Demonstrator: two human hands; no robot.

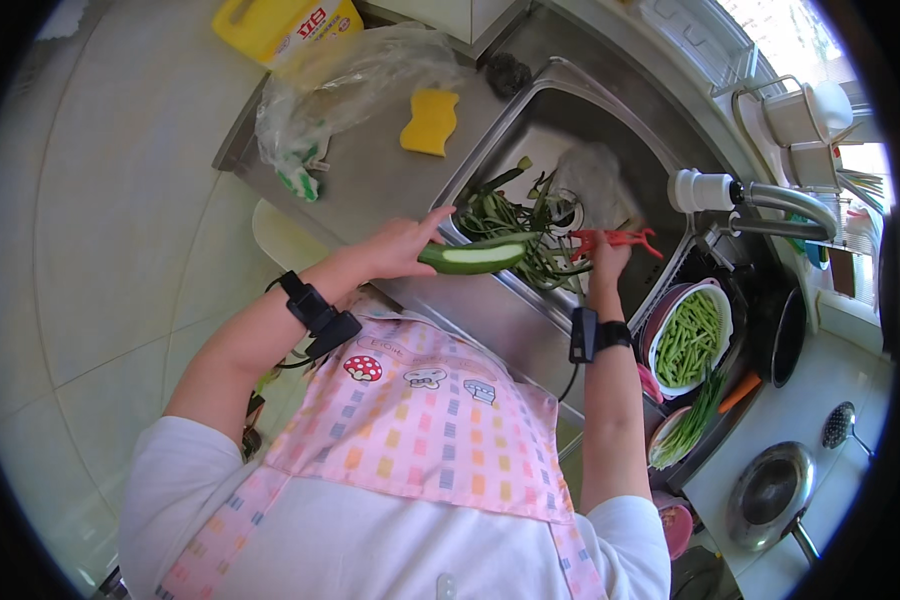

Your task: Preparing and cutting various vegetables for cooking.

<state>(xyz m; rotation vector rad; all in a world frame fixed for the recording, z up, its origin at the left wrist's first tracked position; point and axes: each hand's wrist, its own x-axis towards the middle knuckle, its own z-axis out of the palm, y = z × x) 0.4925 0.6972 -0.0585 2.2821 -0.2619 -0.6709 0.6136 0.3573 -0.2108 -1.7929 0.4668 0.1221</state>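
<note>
My left hand (403, 247) grips one end of a green cucumber (480, 258), whose far end reaches over the near rim of the steel sink (667, 289). A pale peeled strip runs along its upper side, and a loose strip of skin lies along its edge. In my right hand (609, 259) is a red peeler (607, 238), held over the sink to the right of the cucumber. Beneath both lies a heap of dark green peelings (502, 214). A clear plastic bag (589, 176) rests in the basin beside the drain strainer (566, 206).
Left of the basin are a yellow sponge (430, 122), a crumpled plastic bag (345, 82) and a dark scouring pad (507, 73). The faucet (784, 206) juts in from the right. Cut green beans fill a white colander (726, 300), near chives (690, 424) and a carrot (739, 391).
</note>
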